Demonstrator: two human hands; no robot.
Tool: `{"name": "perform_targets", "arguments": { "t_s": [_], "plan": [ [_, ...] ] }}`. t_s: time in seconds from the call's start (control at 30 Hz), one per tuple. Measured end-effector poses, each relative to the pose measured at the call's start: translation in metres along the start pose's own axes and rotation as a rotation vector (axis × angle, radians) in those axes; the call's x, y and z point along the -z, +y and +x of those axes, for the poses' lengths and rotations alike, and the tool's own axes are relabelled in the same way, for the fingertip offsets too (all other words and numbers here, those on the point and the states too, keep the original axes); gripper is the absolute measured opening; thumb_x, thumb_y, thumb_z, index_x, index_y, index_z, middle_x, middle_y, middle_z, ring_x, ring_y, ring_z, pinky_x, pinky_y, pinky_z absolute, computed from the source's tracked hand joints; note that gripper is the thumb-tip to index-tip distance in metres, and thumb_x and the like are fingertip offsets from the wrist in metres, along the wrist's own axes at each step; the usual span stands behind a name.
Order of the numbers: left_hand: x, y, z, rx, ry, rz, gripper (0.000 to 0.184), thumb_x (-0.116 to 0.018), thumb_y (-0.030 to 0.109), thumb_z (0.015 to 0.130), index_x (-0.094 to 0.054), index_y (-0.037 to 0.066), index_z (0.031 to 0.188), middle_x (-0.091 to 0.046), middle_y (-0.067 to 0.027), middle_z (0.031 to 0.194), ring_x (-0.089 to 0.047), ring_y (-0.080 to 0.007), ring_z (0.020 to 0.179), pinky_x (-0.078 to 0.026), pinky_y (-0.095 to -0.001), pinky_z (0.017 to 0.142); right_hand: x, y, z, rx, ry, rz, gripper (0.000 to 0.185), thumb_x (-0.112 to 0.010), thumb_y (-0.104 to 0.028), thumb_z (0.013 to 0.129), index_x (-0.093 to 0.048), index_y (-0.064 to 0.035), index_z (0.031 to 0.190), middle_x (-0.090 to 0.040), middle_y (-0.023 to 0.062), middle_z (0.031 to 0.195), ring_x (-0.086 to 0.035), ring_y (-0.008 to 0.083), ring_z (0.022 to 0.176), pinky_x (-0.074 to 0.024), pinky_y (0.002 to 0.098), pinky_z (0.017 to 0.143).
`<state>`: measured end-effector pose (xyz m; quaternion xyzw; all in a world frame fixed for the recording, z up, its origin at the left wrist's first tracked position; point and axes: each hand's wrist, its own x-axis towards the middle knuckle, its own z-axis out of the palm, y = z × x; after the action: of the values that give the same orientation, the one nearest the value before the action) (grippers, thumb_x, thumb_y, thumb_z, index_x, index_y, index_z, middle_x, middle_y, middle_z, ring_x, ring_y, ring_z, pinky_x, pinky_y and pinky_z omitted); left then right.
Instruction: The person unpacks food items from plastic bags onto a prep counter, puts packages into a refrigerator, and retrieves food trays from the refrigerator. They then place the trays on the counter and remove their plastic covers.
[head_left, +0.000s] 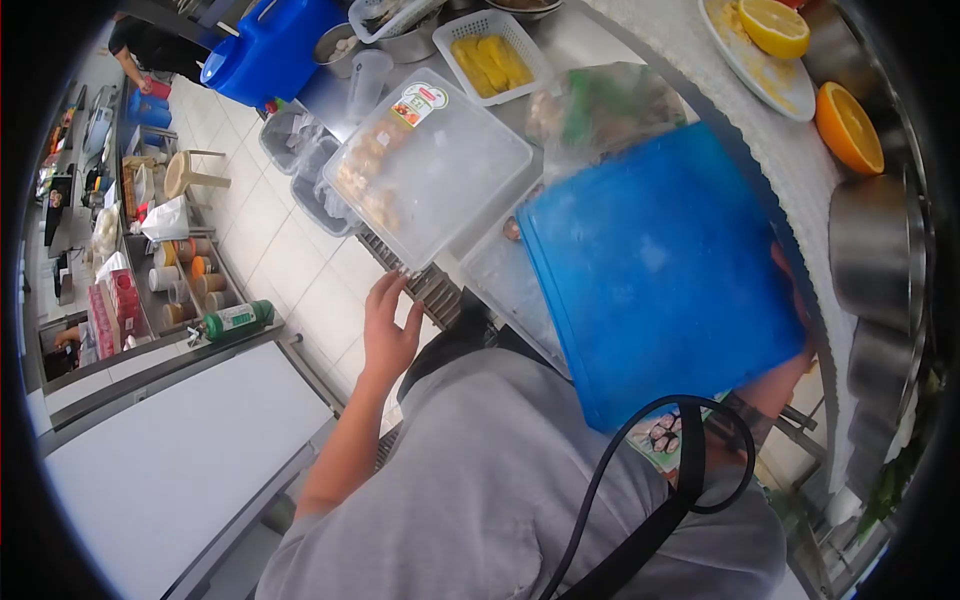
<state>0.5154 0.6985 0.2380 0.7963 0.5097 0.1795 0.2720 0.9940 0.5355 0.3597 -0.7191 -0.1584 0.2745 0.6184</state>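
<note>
My right hand (pixel 793 345) grips the right edge of a large blue plastic lid (pixel 660 260), held tilted in front of my body; most of the fingers are hidden by it. Partly under the lid is a translucent plastic container (pixel 510 275); its contents are mostly hidden. My left hand (pixel 391 325) is empty, fingers apart, just below the near corner of a clear lidded box (pixel 450 165). Pale yellowish pieces show through that box, and a label is stuck on its top. Beyond the blue lid lies a clear plastic bag (pixel 600 110) with brownish and green contents.
A white basket (pixel 493 60) of yellow food and a blue container (pixel 270 50) stand at the back. At right are a plate (pixel 745 50) with a cut lemon, an orange half (pixel 850 128) and steel pans (pixel 880 250). A person (pixel 160 45) stands far left; a stool (pixel 180 172) is on the floor.
</note>
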Motion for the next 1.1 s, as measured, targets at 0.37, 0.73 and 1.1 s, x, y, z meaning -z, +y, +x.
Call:
{"name": "perform_targets", "arguments": {
  "t_s": [0.37,0.73,1.1],
  "plan": [
    [0.002,0.011,-0.008,0.035,0.009,0.01,0.043,-0.071,0.012,0.09,-0.06,0.002,0.131,-0.053,-0.0198,0.141,-0.054,-0.0376,0.13,-0.046,-0.044,0.107,-0.102,0.114,0.162,0.015,-0.048,-0.315,0.031,-0.067,-0.019,0.091,-0.067,0.002,0.114,-0.066,0.0136,0.111,-0.062,0.0267,0.103,-0.049,0.0377,0.093],
    [0.003,-0.03,-0.072,0.327,-0.009,0.027,0.044,-0.07,0.017,0.091,-0.059,0.002,0.131,-0.058,-0.0194,0.133,-0.058,-0.037,0.122,-0.048,-0.0429,0.103,-0.122,0.161,0.192,0.053,-0.015,-0.535,0.026,-0.065,-0.018,0.092,-0.066,0.0006,0.11,-0.066,0.0148,0.104,-0.063,0.0301,0.096,-0.0501,0.0405,0.088],
    [0.008,-0.079,0.106,0.289,0.126,-0.226,0.053,-0.074,0.019,0.089,-0.057,0.0,0.136,-0.069,-0.0192,0.113,-0.068,-0.0306,0.101,-0.055,-0.0416,0.087,-0.115,0.134,0.157,0.106,0.184,-0.79,0.021,-0.063,-0.017,0.092,-0.065,-0.0008,0.107,-0.066,0.0159,0.097,-0.063,0.0335,0.09,-0.0512,0.0434,0.084]
  ]
}}
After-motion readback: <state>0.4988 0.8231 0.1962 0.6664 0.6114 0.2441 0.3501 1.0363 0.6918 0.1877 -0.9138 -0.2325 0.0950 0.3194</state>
